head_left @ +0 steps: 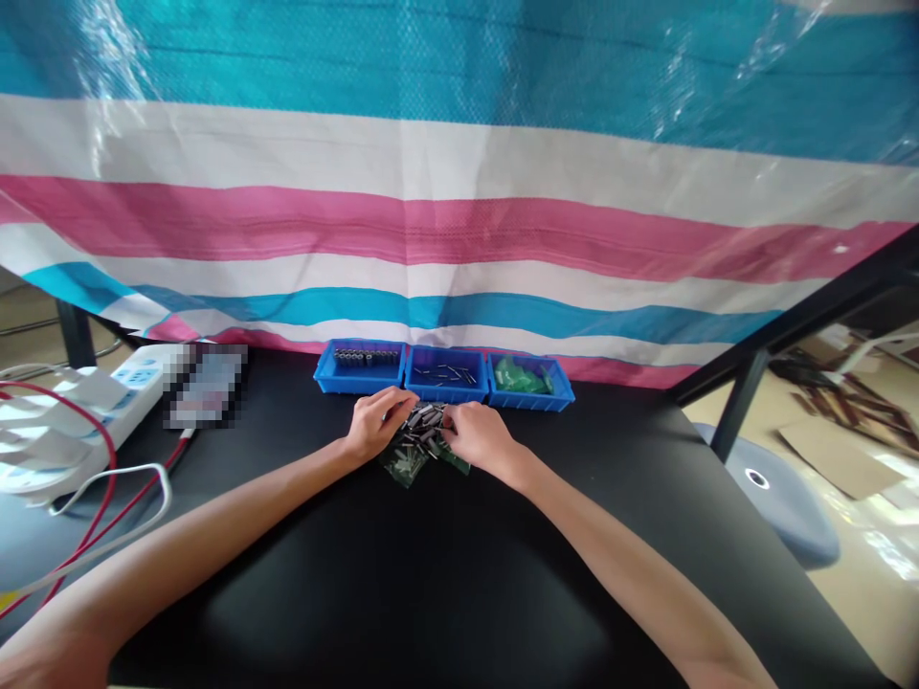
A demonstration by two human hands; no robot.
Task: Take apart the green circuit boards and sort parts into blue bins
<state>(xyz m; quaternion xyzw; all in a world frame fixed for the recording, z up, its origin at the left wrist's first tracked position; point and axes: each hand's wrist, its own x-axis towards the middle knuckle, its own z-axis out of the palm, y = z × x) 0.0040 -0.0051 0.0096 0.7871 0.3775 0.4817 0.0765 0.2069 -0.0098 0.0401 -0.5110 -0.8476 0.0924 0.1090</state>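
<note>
On the black table, a heap of small metal pieces (423, 426), grey and dark, some cylindrical and some thin, lies between my two hands. My left hand (377, 421) rests at the heap's left edge, its fingers stretched forward and the thumb apart from them. Over the right side of the heap, my right hand (478, 433) is closed, fingers curled down; whatever its fingertips grip is hidden. A small green clear bag (404, 466) lies at the near side of the heap, and more green plastic shows under my right hand.
Behind the heap stand three blue bins: the left bin (359, 386) holds rows of dark cylinders, the middle bin (445, 392) thin metal pieces, the right bin (532, 402) green plastic bags. Left are a power strip (144, 383), cables and a blurred device (208, 383). A striped sheet (459, 230) hangs behind.
</note>
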